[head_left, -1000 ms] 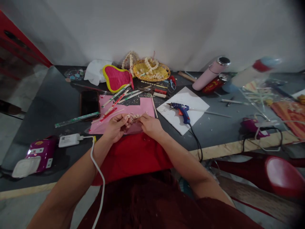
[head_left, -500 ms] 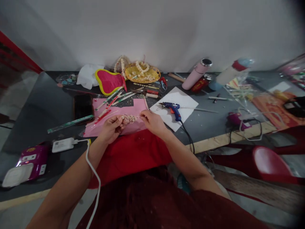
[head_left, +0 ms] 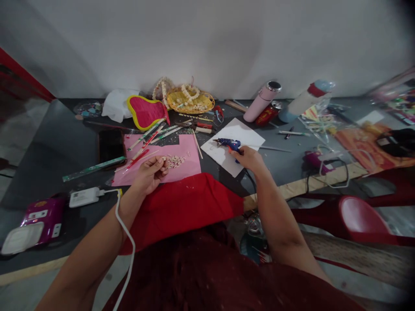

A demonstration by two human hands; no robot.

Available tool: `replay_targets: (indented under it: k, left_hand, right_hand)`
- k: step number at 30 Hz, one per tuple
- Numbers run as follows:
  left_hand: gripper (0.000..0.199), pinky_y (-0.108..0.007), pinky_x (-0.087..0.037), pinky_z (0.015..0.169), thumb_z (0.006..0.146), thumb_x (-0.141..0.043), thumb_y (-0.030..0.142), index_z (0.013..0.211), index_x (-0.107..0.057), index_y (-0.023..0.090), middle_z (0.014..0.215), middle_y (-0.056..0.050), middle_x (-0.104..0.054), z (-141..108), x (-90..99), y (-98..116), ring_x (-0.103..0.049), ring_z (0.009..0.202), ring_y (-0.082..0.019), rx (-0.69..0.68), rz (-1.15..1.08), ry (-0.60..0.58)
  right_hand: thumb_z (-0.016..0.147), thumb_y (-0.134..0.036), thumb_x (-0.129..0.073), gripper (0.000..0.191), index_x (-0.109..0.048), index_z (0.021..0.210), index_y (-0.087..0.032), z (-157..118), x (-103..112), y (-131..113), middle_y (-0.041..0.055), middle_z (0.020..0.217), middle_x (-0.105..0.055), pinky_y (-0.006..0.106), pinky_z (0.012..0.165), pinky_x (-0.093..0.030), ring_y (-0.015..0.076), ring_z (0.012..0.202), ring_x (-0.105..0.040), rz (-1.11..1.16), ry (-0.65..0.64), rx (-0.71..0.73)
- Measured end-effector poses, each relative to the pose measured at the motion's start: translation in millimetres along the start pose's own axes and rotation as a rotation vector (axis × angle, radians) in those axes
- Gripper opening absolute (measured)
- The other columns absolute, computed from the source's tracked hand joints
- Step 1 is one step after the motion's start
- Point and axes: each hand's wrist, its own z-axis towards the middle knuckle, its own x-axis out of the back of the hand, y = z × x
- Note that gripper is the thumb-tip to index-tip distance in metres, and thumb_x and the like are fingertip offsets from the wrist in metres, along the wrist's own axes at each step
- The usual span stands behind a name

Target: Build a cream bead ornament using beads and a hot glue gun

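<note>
My left hand (head_left: 151, 172) is closed in a pinch over the pink sheet (head_left: 191, 162); a small pale piece shows at its fingertips. Beside those fingers a pile of small pale pieces (head_left: 176, 161) lies on the sheet. Over on the right, my right hand (head_left: 251, 158) is wrapped round the handle of a blue glue gun (head_left: 228, 142), whose nozzle points left above a white sheet (head_left: 235, 166). Paper-wrapped sticks (head_left: 140, 142) lie at the pink sheet's upper left.
Along the wall stand a yellow basket (head_left: 207, 105), a pink bottle (head_left: 262, 101) and a red can (head_left: 269, 113). A phone (head_left: 111, 146) and a white power bank (head_left: 84, 197) are on the left. The glue gun's cord hangs over the front edge.
My right hand has left the pale pieces, moved right and taken hold of the glue gun's handle. My left hand has stayed nearly in place. The view has shifted slightly.
</note>
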Motion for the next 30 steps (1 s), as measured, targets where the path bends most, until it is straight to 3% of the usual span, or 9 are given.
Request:
replay_targets:
  k: [4,8,11,13,15,18,21,26,30]
  left_hand:
    - [0.014,-0.018,-0.041,0.052,0.071,-0.072,0.019,0.078,-0.064,0.01,0.067,-0.003,-0.058,-0.6,-0.4,0.2,-0.047,0.054,-0.005,0.002,-0.015,-0.005]
    - [0.012,-0.018,-0.041,0.052,0.07,-0.072,0.018,0.076,-0.064,0.011,0.067,-0.003,-0.059,-1.6,-1.8,0.2,-0.047,0.054,-0.005,0.018,-0.031,-0.007]
    - [0.012,-0.018,-0.041,0.052,0.07,-0.072,0.019,0.074,-0.063,0.011,0.068,-0.003,-0.06,-2.1,-2.9,0.2,-0.047,0.053,-0.005,0.033,-0.024,-0.018]
    - [0.013,-0.018,-0.041,0.052,0.07,-0.072,0.019,0.073,-0.063,0.011,0.067,-0.003,-0.06,-2.4,-2.9,0.1,-0.046,0.053,-0.005,0.042,-0.012,-0.028]
    - [0.013,-0.018,-0.04,0.051,0.071,-0.072,0.02,0.072,-0.062,0.011,0.067,-0.002,-0.059,-2.5,-2.0,-0.1,-0.046,0.052,-0.005,0.045,0.003,-0.031]
    - [0.013,-0.017,-0.039,0.049,0.072,-0.071,0.021,0.075,-0.063,0.012,0.068,-0.002,-0.059,-2.7,0.3,-0.1,-0.047,0.052,-0.005,0.045,-0.002,-0.022]
    - [0.014,-0.017,-0.041,0.05,0.07,-0.073,0.019,0.076,-0.063,0.012,0.068,-0.002,-0.06,-2.7,1.1,0.9,-0.047,0.052,-0.004,0.055,-0.047,0.002]
    - [0.012,-0.017,-0.04,0.051,0.071,-0.072,0.018,0.074,-0.062,0.012,0.065,-0.002,-0.057,-0.5,-1.7,3.9,-0.045,0.053,-0.004,0.021,-0.12,-0.006]
    - [0.014,-0.017,-0.041,0.052,0.07,-0.072,0.019,0.071,-0.06,0.012,0.064,-0.001,-0.057,2.1,-1.5,5.9,-0.045,0.053,-0.004,0.032,-0.15,0.03]
  right_hand:
    - [0.076,-0.056,-0.051,0.042,-0.06,0.069,-0.015,0.3,3.5,7.2,0.0034,0.063,-0.059,0.025,0.052,-0.033,0.014,0.059,-0.052,0.222,-0.013,0.001]
    - [0.07,-0.047,-0.063,0.032,-0.056,0.073,-0.016,-8.1,9.5,9.0,-0.0029,0.059,-0.049,0.02,0.047,-0.034,0.008,0.052,-0.045,0.826,0.034,-0.04]
    - [0.065,-0.036,-0.07,0.028,-0.055,0.081,-0.018,-22.2,15.9,-6.5,-0.0043,0.062,-0.049,0.018,0.047,-0.039,0.0064,0.053,-0.047,1.305,-0.087,-0.026]
    - [0.066,-0.031,-0.071,0.029,-0.057,0.088,-0.019,-35.4,20.2,-26.2,-0.0024,0.067,-0.054,0.018,0.046,-0.041,0.0077,0.056,-0.051,1.451,-0.232,-0.002]
    - [0.066,-0.028,-0.072,0.032,-0.058,0.094,-0.02,-49.5,22.9,-51.2,0.0007,0.077,-0.06,0.018,0.046,-0.042,0.0091,0.061,-0.054,1.516,-0.339,0.04]
    - [0.072,-0.029,-0.067,0.034,-0.056,0.104,-0.021,-66.2,19.7,-89.9,0.0054,0.099,-0.062,0.021,0.049,-0.044,0.0114,0.07,-0.057,1.609,-0.435,0.22]
    - [0.078,-0.033,-0.062,0.028,-0.054,0.102,-0.021,-73.4,4.2,-118.0,0.006,0.1,-0.061,0.024,0.051,-0.044,0.011,0.068,-0.054,1.667,-0.483,0.362]
    - [0.085,-0.037,-0.056,0.021,-0.049,0.098,-0.022,-74.7,-28.8,-130.5,0.0022,0.092,-0.058,0.025,0.055,-0.042,0.007,0.058,-0.047,1.643,-0.531,0.447]
    - [0.088,-0.039,-0.052,0.021,-0.046,0.098,-0.021,-77.2,-36.1,-129.4,0.0018,0.089,-0.054,0.025,0.057,-0.041,0.0072,0.059,-0.048,1.517,-0.551,0.552]
